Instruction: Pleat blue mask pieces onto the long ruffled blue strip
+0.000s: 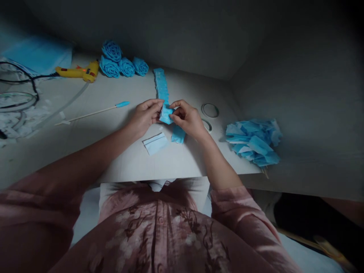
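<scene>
A long pleated blue strip (162, 85) lies on the table, its near end lifted between my hands. My left hand (146, 115) pinches its left edge. From the other side, my right hand (186, 116) grips the same end with thumb and fingers. Just below the hands lie a small blue piece (178, 135) and a pale blue folded rectangle (155, 143). To the left rests a thin stick (91, 114) with a blue tip. Whether the strip is paper or fabric I cannot tell.
Several rolled blue flowers (119, 62) sit at the back beside a yellow glue gun (79, 71). Blue sheets (38, 55) and white scraps (17, 123) are at the left. Tape rings (210, 110) and a ruffled blue bundle (253, 140) stand right, near the table edge.
</scene>
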Available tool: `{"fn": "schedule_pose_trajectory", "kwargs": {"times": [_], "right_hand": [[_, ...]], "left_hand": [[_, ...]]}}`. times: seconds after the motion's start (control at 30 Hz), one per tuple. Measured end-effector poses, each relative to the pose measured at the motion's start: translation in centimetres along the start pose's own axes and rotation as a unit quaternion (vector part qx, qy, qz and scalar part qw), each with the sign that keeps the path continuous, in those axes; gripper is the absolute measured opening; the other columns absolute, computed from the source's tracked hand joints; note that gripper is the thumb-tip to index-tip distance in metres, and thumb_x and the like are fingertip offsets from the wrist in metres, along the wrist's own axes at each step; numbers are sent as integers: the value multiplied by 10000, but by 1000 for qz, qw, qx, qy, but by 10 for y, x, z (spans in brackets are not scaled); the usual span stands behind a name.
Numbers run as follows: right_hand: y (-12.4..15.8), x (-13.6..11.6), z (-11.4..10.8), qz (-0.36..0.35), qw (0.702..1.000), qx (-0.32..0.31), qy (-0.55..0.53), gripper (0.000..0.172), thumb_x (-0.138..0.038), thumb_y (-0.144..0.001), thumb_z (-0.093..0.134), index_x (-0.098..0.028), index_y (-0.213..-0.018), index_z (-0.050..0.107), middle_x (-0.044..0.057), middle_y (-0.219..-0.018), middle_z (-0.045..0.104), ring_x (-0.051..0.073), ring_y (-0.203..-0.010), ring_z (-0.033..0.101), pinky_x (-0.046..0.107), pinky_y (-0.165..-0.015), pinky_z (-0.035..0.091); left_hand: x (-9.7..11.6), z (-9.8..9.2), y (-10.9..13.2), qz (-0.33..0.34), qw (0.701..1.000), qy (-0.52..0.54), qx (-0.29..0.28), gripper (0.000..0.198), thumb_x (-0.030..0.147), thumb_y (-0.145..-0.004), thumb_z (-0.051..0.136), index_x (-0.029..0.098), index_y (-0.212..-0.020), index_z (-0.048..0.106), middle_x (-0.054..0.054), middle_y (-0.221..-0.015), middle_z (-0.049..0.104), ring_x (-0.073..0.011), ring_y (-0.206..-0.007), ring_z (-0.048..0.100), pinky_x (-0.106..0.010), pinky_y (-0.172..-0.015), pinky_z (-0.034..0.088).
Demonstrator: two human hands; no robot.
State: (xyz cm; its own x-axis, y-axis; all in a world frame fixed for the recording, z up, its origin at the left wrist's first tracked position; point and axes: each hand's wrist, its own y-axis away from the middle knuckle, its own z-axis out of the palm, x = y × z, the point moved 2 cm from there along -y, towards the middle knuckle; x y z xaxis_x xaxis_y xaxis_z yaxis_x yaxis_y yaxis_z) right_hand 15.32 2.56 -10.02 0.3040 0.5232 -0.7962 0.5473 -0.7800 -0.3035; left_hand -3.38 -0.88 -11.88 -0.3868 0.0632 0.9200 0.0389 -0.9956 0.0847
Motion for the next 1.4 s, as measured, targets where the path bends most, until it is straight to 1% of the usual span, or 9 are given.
{"fn": "schedule_pose_trajectory", "kwargs": {"times": [0.1, 0.27, 0.37, 0.5, 0.67, 0.77, 0.93, 1.23, 1.4], "right_hand": [[-1, 0, 0, 1, 1000, 3, 5, 250, -305, -909, 680, -223, -1140, 632, -40, -786, 679, 136, -685, 588, 285, -679, 426], [0, -4, 1, 5, 1000, 10, 11, 240, -315, -909, 709, -225, -1124, 655, -52, -733, 670, 136, -659, 599, 272, -664, 427], [1, -7, -1, 32, 999, 39, -19, 289, -477, -979, 697, -230, -1126, 670, -49, -678, 665, 134, -578, 587, 270, -620, 436], [1, -3, -9, 109, 986, 120, -49, 588, -787, -989, 588, -216, -874, 670, -7, -623, 637, 120, -493, 532, 272, -532, 428], [-2, 5, 0, 190, 974, 20, -118, 747, -926, -896, 573, -194, -776, 663, 58, -675, 671, 137, -538, 599, 267, -443, 420], [-3, 4, 10, 192, 968, -10, -161, 737, -930, -837, 649, -196, -780, 648, 66, -736, 682, 141, -610, 630, 246, -427, 437], [-3, 2, 18, 180, 969, 23, -170, 645, -801, -754, 847, -213, -733, 583, -19, -628, 589, 95, -532, 530, 223, -413, 384], [-6, 1, 12, 143, 981, 34, -122, 614, -741, -808, 844, -224, -683, 535, -64, -536, 538, 80, -487, 460, 236, -467, 321], [-5, -2, 12, 138, 984, 43, -106, 622, -733, -810, 849, -217, -657, 537, -58, -520, 538, 79, -502, 448, 227, -478, 320]], "left_hand": [[-2, -1, 0, 9, 1000, -11, -10, 298, 277, -858, 857, 177, -1094, 706, -3, -827, 688, -137, -722, 669, -280, -734, 572], [-4, -4, -1, 16, 1000, -22, 0, 351, 121, -778, 810, 177, -1113, 721, 16, -804, 677, -128, -724, 664, -263, -726, 559], [-3, -7, -3, 23, 1000, -17, 11, 328, 125, -774, 805, 178, -1086, 717, -5, -847, 716, -141, -748, 686, -270, -722, 568], [-2, -9, -4, 28, 999, -16, 14, 341, 152, -783, 813, 179, -1109, 717, -35, -895, 747, -167, -793, 707, -294, -736, 571], [-2, -9, -4, 26, 1000, -8, 10, 353, 142, -787, 807, 179, -1129, 724, -33, -889, 749, -163, -791, 697, -281, -726, 556], [-2, -7, -3, 25, 1000, -15, 1, 387, 149, -785, 809, 174, -1161, 722, -27, -880, 743, -162, -787, 692, -291, -757, 562], [0, -3, 0, 29, 998, -50, 6, 393, 125, -798, 774, 179, -1183, 718, -6, -837, 727, -142, -746, 659, -274, -754, 535], [5, -3, -3, 3, 999, -36, -11, 474, 136, -842, 717, 194, -1303, 628, 25, -790, 686, -146, -737, 693, -301, -782, 583], [4, -1, -2, 20, 998, -61, -20, 477, 113, -847, 730, 200, -1304, 625, 43, -759, 657, -135, -683, 669, -255, -672, 544]]}}
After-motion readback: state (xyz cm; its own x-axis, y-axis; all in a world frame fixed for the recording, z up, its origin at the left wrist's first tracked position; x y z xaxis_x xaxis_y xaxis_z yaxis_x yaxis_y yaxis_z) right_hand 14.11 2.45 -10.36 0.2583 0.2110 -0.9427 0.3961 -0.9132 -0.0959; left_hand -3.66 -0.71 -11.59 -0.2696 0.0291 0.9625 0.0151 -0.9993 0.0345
